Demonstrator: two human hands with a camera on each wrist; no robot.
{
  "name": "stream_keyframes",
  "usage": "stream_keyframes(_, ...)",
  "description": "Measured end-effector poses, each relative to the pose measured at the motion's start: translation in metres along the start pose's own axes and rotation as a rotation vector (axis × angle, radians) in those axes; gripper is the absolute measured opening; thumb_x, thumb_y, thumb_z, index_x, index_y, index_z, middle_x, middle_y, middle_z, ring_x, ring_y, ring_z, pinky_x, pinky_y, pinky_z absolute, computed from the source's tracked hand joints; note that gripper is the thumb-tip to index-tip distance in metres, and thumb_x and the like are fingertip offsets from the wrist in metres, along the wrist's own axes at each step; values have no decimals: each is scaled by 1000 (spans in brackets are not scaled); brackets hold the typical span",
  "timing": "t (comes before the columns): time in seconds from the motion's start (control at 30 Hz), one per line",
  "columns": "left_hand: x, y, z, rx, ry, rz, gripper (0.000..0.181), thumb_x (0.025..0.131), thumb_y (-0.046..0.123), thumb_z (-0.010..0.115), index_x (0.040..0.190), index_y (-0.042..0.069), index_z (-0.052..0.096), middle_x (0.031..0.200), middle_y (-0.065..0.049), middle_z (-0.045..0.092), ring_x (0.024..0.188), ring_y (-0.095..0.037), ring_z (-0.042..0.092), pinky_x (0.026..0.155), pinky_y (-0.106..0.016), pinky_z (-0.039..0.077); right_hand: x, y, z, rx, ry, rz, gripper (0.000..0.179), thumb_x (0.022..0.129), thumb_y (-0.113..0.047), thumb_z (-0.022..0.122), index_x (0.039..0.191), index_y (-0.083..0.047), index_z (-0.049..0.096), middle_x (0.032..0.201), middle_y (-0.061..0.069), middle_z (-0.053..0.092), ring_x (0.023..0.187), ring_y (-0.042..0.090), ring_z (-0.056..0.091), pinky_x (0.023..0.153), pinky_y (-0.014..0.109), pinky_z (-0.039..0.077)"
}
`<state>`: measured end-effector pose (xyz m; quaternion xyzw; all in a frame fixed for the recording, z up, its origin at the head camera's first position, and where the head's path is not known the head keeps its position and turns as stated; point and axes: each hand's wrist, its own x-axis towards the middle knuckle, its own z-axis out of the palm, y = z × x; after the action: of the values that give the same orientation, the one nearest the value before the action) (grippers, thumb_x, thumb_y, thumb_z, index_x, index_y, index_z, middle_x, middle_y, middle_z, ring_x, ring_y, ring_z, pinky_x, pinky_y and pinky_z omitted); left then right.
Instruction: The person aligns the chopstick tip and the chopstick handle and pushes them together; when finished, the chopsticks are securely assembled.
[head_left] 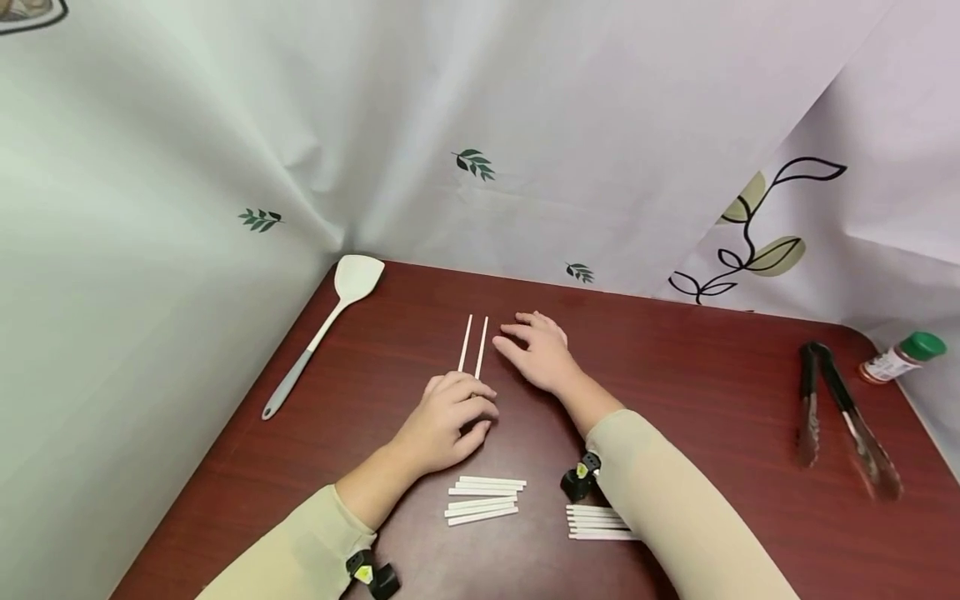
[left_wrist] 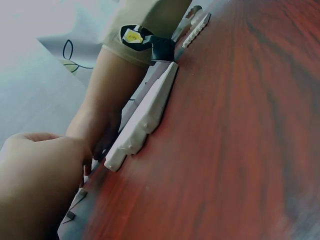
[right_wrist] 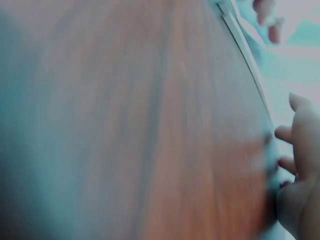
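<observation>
Two thin white sticks [head_left: 482, 346] lie roughly parallel on the dark red table, pointing away from me. My left hand [head_left: 453, 417] rests over their near ends, fingers loosely bent, hiding those ends. Just right of the sticks is my right hand [head_left: 536, 350], its fingers relaxed and spread, with nothing held. Nearer to me lies a loose group of several short white sticks [head_left: 483, 504]. A second, neater row of white sticks [head_left: 596, 523] is partly covered by my right sleeve. In the right wrist view, a long white stick [right_wrist: 245, 50] runs beside my fingertips [right_wrist: 284, 134].
A white spatula [head_left: 322, 333] with a grey handle lies along the left edge. Metal tongs [head_left: 847, 400] with black handles are at the right, and a green-capped jar [head_left: 900, 358] stands by the right edge. Patterned white cloth [head_left: 562, 150] hangs behind the table.
</observation>
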<state>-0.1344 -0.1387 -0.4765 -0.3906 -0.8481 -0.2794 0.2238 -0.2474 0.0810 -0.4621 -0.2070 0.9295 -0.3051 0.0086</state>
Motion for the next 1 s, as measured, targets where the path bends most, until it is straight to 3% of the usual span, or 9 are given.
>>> stream_keyframes(0.1,0,1,2,-44,-8,20,12,90,14,74,98,21,78,117,1,72,117,-20,61,90,-46,45,-4,21,-16,100,26,-30,45,106,-40,63,135,-7,75,147,12,65,147,35,48,121,55,32)
stream_keyframes(0.23,0,4,3,-127,-35,70,13,87,17,77,100,21,78,115,2,73,113,-19,61,90,-43,47,-19,54,-41,165,54,-5,36,105,-33,68,129,-9,78,137,11,71,136,31,60,115,51,42)
stream_keyframes(0.4,2,8,4,-199,-77,120,9,92,19,78,100,19,77,108,6,73,106,-15,63,96,-35,48,-57,87,-61,194,116,13,28,103,-29,72,121,-10,82,130,13,74,127,33,66,111,49,46)
stream_keyframes(0.5,3,10,3,-215,-92,109,6,95,20,76,100,18,77,105,8,73,103,-13,64,96,-30,48,-84,98,-68,222,177,1,21,102,-24,74,115,-11,84,121,10,77,118,26,69,105,34,49)
stream_keyframes(0.6,2,11,3,-224,-108,106,6,97,20,74,101,17,77,103,10,72,101,-11,64,94,-28,49,-110,102,-72,253,220,-15,14,101,-18,75,111,-12,84,113,7,78,110,16,70,98,18,47)
stream_keyframes(0.7,-1,12,3,-228,-130,109,7,99,20,72,101,17,78,102,10,72,99,-10,65,92,-27,50,-131,100,-72,248,233,-43,11,99,-15,77,108,-14,85,113,7,78,111,14,68,98,11,41)
stream_keyframes(0.83,-4,15,4,-212,-151,99,11,101,23,69,103,19,79,104,11,72,101,-10,64,93,-27,50,-152,90,-65,193,265,-126,15,91,-8,84,102,-18,84,111,2,77,118,25,67,104,11,37)
stream_keyframes(1.0,-6,16,5,-183,-159,110,12,96,28,76,102,19,81,105,12,72,100,-8,62,91,-28,49,-174,73,-52,170,300,-268,23,82,-2,89,97,-18,83,102,-7,77,117,34,67,108,15,39)
